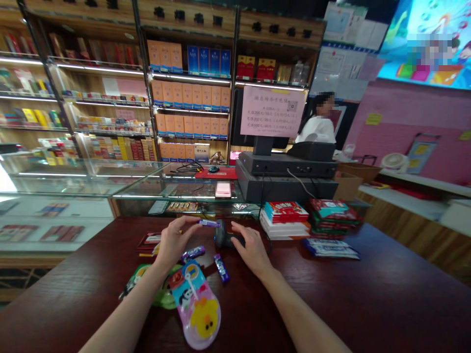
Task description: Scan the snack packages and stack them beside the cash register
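My left hand pinches a small purple-wrapped stick between thumb and fingertips, level with the head of a black barcode scanner. My right hand is at the scanner's right side, fingers and thumb apart around its handle; a firm grip does not show. Two more purple-wrapped sticks lie on the brown counter below the scanner. Closer to me is a colourful package with a yellow chick face. It overlaps a green package, partly hidden by my left forearm.
Stacked boxes, dark red-green packs and blue-white packets stand to the right. Behind them is a cash register with a paper sign. A glass display case borders the counter. A person is behind the register.
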Demonstrator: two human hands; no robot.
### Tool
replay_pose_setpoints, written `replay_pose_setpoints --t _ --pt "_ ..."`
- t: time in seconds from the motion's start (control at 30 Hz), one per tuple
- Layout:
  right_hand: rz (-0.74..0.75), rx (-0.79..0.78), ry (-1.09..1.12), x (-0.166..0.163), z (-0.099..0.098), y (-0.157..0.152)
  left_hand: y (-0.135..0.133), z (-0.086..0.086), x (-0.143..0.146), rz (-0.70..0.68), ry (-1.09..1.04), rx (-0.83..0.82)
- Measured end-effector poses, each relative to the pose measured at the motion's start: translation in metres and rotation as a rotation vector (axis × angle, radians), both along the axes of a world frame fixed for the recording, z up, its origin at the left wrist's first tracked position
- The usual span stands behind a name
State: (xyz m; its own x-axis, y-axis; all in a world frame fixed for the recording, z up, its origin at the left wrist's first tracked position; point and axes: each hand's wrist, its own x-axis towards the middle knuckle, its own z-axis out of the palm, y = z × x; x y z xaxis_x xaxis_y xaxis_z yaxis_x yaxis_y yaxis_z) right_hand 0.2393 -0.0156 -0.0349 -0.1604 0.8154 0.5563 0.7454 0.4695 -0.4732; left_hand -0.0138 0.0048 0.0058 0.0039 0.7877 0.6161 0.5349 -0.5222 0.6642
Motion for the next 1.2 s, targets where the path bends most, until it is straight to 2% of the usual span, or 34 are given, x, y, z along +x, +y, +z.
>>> replay_pose_setpoints --t 0.23,0.57,0.7,0.83,1.03,1.2 --pt "0.055 0.14 0.219 -0.007 0.004 -0.006 -0.011 0.001 0.018 -0.139 -0.044 -0.149" --pt "0.062 0.196 0.254 -0.003 0.01 -0.008 -0.01 -0.005 0.025 -0.171 -0.071 -0.233" --pt "0.065 0.187 0.279 0.003 0.012 -0.008 -0.008 -0.002 0.03 -0.222 -0.057 -0.256" --pt "0.073 0.163 0.301 0.01 0.019 -0.007 -0.01 0.009 0.036 -0.255 -0.01 -0.247" --pt "0.117 0.065 0.352 0.027 0.027 -0.01 -0.013 0.019 0.046 -0.281 0.066 -0.205" --pt "0.049 0.016 0.381 0.046 0.028 -0.02 -0.016 0.02 0.064 -0.286 0.128 -0.156"
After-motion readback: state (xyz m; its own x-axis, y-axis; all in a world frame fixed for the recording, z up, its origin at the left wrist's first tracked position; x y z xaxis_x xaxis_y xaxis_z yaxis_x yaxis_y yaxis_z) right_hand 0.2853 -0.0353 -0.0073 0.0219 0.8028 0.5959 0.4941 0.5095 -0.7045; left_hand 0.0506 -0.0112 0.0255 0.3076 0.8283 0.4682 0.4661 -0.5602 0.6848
